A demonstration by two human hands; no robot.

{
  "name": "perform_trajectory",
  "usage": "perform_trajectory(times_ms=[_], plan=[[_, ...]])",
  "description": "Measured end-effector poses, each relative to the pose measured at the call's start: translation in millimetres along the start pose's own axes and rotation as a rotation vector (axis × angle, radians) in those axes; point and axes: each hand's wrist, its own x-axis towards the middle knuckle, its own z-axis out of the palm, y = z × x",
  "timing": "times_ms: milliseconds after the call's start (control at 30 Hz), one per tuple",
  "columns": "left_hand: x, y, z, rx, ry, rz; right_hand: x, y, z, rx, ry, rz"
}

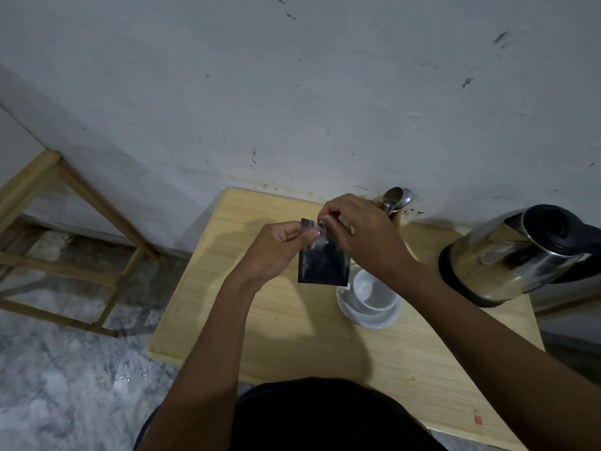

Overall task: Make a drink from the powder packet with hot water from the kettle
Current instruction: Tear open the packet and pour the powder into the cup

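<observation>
A dark, shiny powder packet (323, 263) hangs upright above the wooden table (286, 327). My left hand (276, 247) pinches its top left corner. My right hand (361, 232) pinches the top edge right beside it, fingertips nearly touching. Just below and right of the packet, a white cup (374, 292) stands empty on a white saucer (370, 315). A steel kettle (520, 255) with a black lid and base stands at the table's right edge.
Spoons and a fork (395, 198) stand in a wooden holder by the wall, partly behind my right hand. A wooden frame (65, 222) stands on the marble floor to the left. The grey wall runs along the table's far side.
</observation>
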Motion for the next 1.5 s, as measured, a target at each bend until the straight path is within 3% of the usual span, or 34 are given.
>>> perform_trajectory(times_ms=[133, 233, 367, 500, 733, 867, 1000, 1067, 1167, 1267, 1333, 1433, 1500], plan=[[2.9, -6.9, -8.5, 0.037, 0.042, 0.035, -7.5, 0.0, 4.4, 0.033, 0.084, 0.057], [2.5, -12.5, -20.9, 0.019, 0.089, 0.019, -17.2, 1.5, 6.5, 0.079, 0.278, 0.209], [3.8, -16.0, -26.2, 0.052, 0.115, 0.012, -31.6, 3.2, 8.5, 0.181, 0.319, 0.367], [-0.2, -25.4, -37.7, 0.039, 0.188, 0.000, -41.7, 7.8, 7.8, 0.308, 0.439, 0.640], [-9.0, -36.0, -56.8, 0.026, 0.214, -0.032, -53.6, 2.4, 41.7, 0.478, 0.121, 0.913], [-6.6, -39.4, -53.5, 0.042, 0.215, -0.053, -42.5, 3.0, 83.5, 0.390, -0.116, 0.934], [-11.4, -40.4, -44.4, 0.097, 0.202, -0.028, -35.7, 13.6, 112.0, 0.417, -0.228, 1.010], [-31.5, -56.1, -50.7, 0.092, 0.234, -0.061, -40.2, 5.6, 130.1, 0.376, -0.384, 0.989], [-36.0, -62.5, -48.2, 0.061, 0.237, -0.060, -38.8, 6.8, 119.6, 0.427, -0.294, 0.972], [-31.2, -61.4, -45.1, 0.002, 0.243, -0.078, -40.1, 6.4, 88.5, 0.727, -0.123, 1.032], [-26.3, -60.3, -39.6, -0.056, 0.267, -0.100, -52.1, 6.3, 70.4, 0.882, -0.192, 0.967], [-19.0, -53.0, -21.5, -0.130, 0.258, -0.088, -72.0, 6.3, 50.8, 0.866, -0.335, 0.817], [-13.3, -46.9, -3.8, -0.158, 0.202, -0.095, -82.1, 5.6, 38.5, 0.827, -0.266, 0.807]])
